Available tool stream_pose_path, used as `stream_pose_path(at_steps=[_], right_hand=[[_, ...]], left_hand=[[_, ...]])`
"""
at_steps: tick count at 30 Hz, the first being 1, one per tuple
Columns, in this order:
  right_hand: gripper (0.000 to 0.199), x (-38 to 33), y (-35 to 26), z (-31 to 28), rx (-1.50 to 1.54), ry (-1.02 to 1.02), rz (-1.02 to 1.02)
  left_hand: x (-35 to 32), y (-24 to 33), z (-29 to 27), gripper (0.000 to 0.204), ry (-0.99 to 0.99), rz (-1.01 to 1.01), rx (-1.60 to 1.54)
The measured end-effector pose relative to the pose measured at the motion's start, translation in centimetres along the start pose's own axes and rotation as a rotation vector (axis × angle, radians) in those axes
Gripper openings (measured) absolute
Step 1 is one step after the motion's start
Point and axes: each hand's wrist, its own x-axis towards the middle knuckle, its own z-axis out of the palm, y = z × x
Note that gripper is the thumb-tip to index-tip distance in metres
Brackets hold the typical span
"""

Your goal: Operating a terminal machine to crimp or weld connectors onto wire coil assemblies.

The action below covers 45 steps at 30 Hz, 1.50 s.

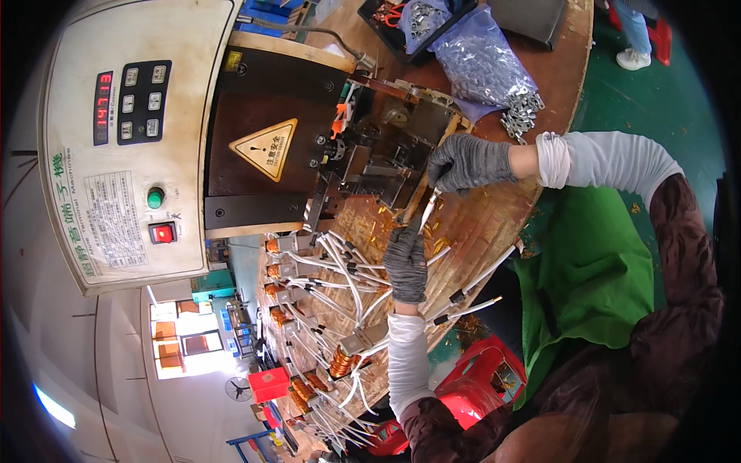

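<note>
My left hand, in a grey knit glove, is closed on a white cable that sticks out past its fingertips. Close by, my right hand, gloved the same way, has its fingers closed at the cable's other visible end. What those fingers cover at the tip is hidden. Both hands are just in front of the metal press head of a terminal crimping machine. Several copper coils with long white leads lie beside my left hand on the wooden table.
A clear bag of metal terminals lies beyond my right hand, with loose terminals spilling out. Next to it is a black tray. Brass-coloured scraps litter the tabletop. A red stool and a person's leg are nearby.
</note>
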Motion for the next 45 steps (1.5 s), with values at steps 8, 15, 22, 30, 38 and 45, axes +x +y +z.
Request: stream_pose_path(at_steps=[8,15,22,30,38,45], right_hand=[[0.012,3.2,0.7,0.1,0.138,0.040,0.113],[0.011,5.7,1.0,-0.4,0.101,0.027,0.108],[0.011,7.1,0.7,-0.1,0.067,0.043,0.183],[0.012,7.8,0.7,0.0,-0.170,0.097,0.064],[0.012,9.7,2.1,-0.6,-0.283,0.068,0.075],[0.012,9.8,3.2,0.2,-0.372,0.202,-0.085]], left_hand=[[2.0,-2.1,-1.6,0.026,-0.070,-0.067,-0.005],[3.7,-3.4,-2.1,0.021,-0.068,-0.172,-0.085],[4.4,-4.8,-2.5,0.024,-0.118,-0.125,-0.089],[4.6,-6.0,-2.8,0.025,-0.114,-0.199,-0.109],[4.9,-6.7,-2.6,0.019,-0.075,-0.323,-0.184],[4.7,-6.4,-2.5,0.014,-0.027,-0.445,-0.212]])
